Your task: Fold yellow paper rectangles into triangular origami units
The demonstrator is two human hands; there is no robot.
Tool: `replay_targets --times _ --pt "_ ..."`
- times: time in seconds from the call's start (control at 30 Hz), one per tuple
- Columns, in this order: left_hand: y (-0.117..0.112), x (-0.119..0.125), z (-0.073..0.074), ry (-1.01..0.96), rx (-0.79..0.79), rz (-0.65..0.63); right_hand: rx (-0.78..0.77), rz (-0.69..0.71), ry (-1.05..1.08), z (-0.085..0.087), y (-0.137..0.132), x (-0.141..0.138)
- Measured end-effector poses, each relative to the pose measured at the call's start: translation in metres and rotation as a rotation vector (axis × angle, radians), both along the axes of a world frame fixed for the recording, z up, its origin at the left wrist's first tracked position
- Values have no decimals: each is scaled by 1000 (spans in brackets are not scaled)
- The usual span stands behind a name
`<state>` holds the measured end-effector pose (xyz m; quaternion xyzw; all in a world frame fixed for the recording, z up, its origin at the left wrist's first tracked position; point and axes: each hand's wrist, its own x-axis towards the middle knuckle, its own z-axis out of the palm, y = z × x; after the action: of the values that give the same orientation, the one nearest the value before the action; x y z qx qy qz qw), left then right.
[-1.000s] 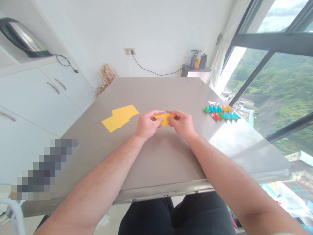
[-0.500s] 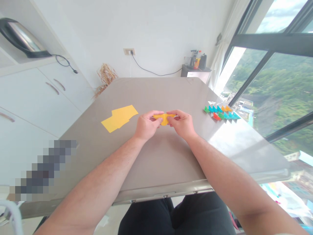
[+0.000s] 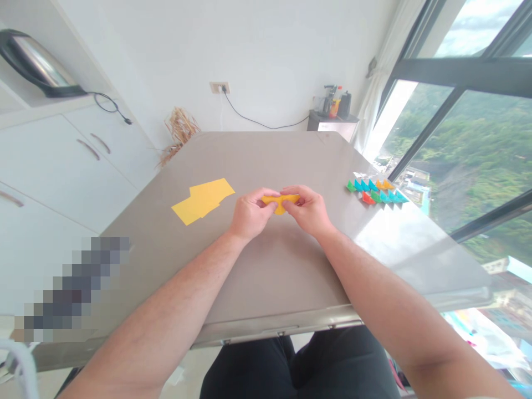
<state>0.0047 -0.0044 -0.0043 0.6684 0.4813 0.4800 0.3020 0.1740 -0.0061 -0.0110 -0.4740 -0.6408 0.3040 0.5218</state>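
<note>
A small folded piece of yellow paper (image 3: pixel 281 207) is held just over the middle of the table, between both hands. My left hand (image 3: pixel 252 213) pinches its left end, thumb in front and fingers behind. On the opposite end, my right hand (image 3: pixel 308 210) grips it the same way, and the two thumbs are close together. Parts of the paper are hidden behind the fingers. Flat yellow paper sheets (image 3: pixel 203 198) lie overlapping to the left of my hands. Folded paper boats (image 3: pixel 376 196) in green, blue, orange and red stand in two rows at the right.
The grey table (image 3: pixel 266 155) reaches back toward a white wall with a socket (image 3: pixel 219 87). A low cabinet (image 3: pixel 332 123) with bottles stands behind it. Windows are on the right; a kettle (image 3: pixel 44 64) sits on a shelf at left. A blurred patch covers the table's left side.
My thumbs have shifted slightly on the yellow paper, and its middle part shows a little differently between them. The sheets and the boats stay where they were.
</note>
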Motion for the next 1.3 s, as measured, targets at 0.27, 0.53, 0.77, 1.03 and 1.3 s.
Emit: replay_targets --times 0.27,0.53,0.77,1.03,1.3 --pt "-2 -1 1 17 2 -39 -127 97 22 -1 2 2" --pt "2 -5 0 38 -90 -137 -175 69 -78 2 5 7" --pt "6 -15 8 -159 -339 -298 -190 82 -145 8 1 7" --pt "7 -13 4 27 -277 -259 -187 125 -231 9 -3 7" --pt "8 -14 5 105 -136 -164 -259 297 -159 14 -3 11"
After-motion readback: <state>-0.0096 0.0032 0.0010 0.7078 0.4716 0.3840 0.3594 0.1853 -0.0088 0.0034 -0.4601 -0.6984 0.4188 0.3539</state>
